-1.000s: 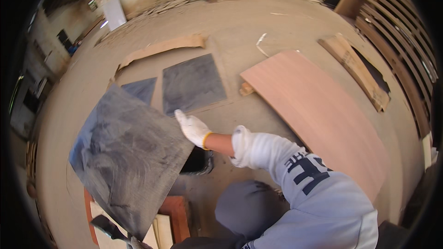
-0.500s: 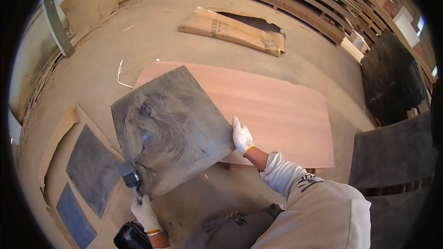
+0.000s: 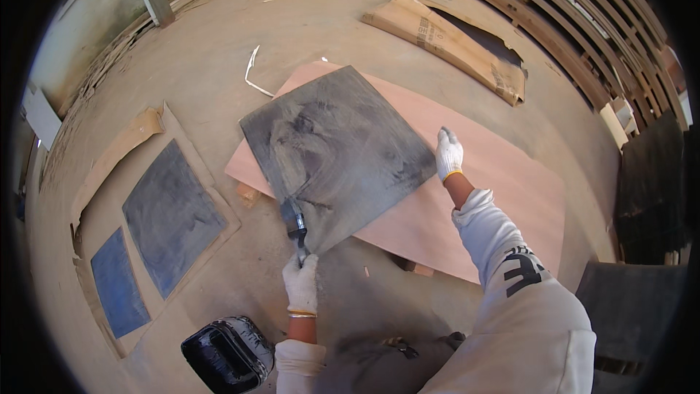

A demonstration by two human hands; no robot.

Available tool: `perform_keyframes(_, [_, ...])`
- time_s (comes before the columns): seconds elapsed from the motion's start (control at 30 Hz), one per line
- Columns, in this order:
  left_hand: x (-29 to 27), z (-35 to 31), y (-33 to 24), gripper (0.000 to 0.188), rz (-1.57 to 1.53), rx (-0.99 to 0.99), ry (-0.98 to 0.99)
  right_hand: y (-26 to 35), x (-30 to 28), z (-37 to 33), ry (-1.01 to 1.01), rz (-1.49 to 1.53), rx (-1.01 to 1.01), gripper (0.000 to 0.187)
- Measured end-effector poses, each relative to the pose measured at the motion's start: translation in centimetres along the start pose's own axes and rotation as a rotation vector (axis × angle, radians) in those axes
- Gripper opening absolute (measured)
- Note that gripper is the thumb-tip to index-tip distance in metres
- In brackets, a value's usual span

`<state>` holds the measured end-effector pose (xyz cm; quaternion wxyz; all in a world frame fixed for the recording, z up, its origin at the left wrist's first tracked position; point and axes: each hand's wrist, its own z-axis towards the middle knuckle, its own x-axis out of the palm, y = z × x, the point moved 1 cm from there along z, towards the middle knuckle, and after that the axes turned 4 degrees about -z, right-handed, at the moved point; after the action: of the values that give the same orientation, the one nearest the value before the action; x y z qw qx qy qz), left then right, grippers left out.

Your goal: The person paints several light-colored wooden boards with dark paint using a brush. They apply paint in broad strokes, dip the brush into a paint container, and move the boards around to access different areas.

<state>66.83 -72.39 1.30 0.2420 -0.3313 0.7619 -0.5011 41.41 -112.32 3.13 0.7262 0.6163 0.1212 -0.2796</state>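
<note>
My left hand [image 3: 301, 283], in a white knit glove, is closed around the handle of a paintbrush [image 3: 296, 223]. Its dark bristles touch the lower left edge of a square board [image 3: 339, 153] streaked with black and grey. At the board's right corner, my gloved right hand [image 3: 449, 155] grips the edge, thumb pointing up; its other fingers are mostly hidden. Beneath the board is a larger pinkish wooden sheet [image 3: 503, 168]. A black-stained plastic container [image 3: 227, 354] stands on the floor near my left forearm.
To the left, a dark board [image 3: 173, 215] and a smaller bluish one [image 3: 119, 281] lie on flattened cardboard [image 3: 219, 201]. Folded cardboard [image 3: 445, 44] rests beyond the pink sheet. Stacked timber [image 3: 525, 36] lines the far right, and dark panels [image 3: 652, 182] stand at the right.
The view has shifted, bringing the container fully in sight. The square board has moved away from me over the pink sheet, baring that sheet's left end. Both hands keep their holds.
</note>
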Motion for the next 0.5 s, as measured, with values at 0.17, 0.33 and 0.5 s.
perform_keyframes(0.17, [-0.3,-2.2,0.4,0.027,-0.207,-0.133,0.107,0.9,1.1,-11.4,0.193,-0.27,-0.139,0.063])
perform_keyframes(0.33, [-2.7,-6.0,1.3,0.023,-0.289,-0.137,-0.03,4.6,2.8,-26.8,0.618,-0.559,-0.359,0.112])
perform_keyframes(0.5, [-6.5,-9.0,1.1,0.022,-0.31,-0.129,-0.202,8.9,8.5,-30.2,0.593,-0.697,-0.194,0.126])
